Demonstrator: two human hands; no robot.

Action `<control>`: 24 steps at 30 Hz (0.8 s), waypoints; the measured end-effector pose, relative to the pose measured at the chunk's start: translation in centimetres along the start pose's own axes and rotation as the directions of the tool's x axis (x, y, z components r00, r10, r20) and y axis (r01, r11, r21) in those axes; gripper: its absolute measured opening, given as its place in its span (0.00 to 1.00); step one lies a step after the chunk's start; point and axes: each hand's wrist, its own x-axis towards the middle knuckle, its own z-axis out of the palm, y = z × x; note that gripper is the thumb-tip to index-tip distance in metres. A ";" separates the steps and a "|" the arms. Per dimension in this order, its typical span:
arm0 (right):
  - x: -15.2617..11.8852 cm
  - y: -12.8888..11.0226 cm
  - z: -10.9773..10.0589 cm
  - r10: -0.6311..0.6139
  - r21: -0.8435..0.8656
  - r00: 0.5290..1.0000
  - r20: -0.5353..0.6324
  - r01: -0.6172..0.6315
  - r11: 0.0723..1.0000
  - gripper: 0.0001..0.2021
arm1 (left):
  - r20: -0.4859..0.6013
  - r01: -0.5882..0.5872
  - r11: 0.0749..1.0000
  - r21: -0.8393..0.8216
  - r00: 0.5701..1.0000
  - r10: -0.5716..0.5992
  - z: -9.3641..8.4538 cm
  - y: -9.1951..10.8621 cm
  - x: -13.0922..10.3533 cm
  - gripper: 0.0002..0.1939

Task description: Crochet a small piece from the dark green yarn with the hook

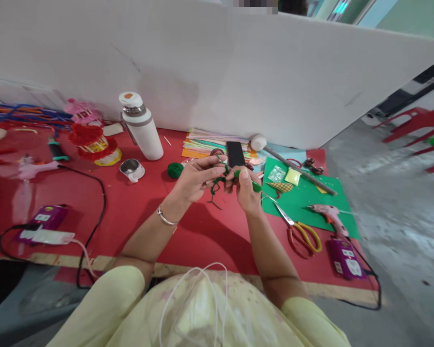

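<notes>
Above the middle of the red table, my left hand [201, 177] pinches a piece of dark green crocheted yarn [215, 185], whose loose end hangs down. My right hand [246, 189] is closed around a crochet hook with a green handle [256, 186]; the hook's tip meets the yarn between the two hands. A ball of green yarn [175, 170] lies just left of my left hand. Behind my right hand is a black phone [235, 153].
A white thermos [144, 130] and its metal cup [132, 169] stand left. Scissors [300, 236], a pink glue gun [329, 214] and a purple power box [345, 259] lie right, near a green sheet [313, 214]. Red and pink crafts [94, 144] sit back left. A white partition [202, 72] rises behind.
</notes>
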 end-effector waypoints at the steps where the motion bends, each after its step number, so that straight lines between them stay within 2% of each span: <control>1: 0.0 0.0 -0.1 0.004 -0.003 1.000 0.015 -0.003 1.000 0.26 | 0.001 -0.006 1.000 0.005 1.000 0.006 0.0 0.0 0.0 0.19; 6: 0.0 0.2 -0.6 0.005 -0.034 0.996 0.091 -0.002 0.999 0.27 | -0.010 -0.012 0.999 0.036 1.000 0.013 -0.2 0.3 -0.1 0.18; 10: 0.6 -0.3 -1.7 -0.037 -0.114 0.972 0.232 0.065 0.991 0.25 | 0.020 0.037 0.998 0.058 0.999 -0.039 -0.5 0.9 -0.2 0.19; 13: 1.1 -1.0 -3.0 -0.078 -0.216 0.941 0.329 0.155 0.964 0.21 | 0.012 0.068 0.992 0.102 0.998 -0.069 -0.7 1.2 -0.2 0.19; 17: 1.5 -1.9 -4.2 -0.197 -0.306 0.902 0.385 0.326 0.895 0.18 | 0.042 0.112 0.985 0.134 0.992 -0.118 -0.8 1.3 -0.1 0.18; 24: 1.6 -2.5 -4.9 -0.262 -0.395 0.857 0.444 0.450 0.801 0.17 | 0.114 0.172 0.978 0.116 0.976 -0.186 -1.5 1.1 0.3 0.15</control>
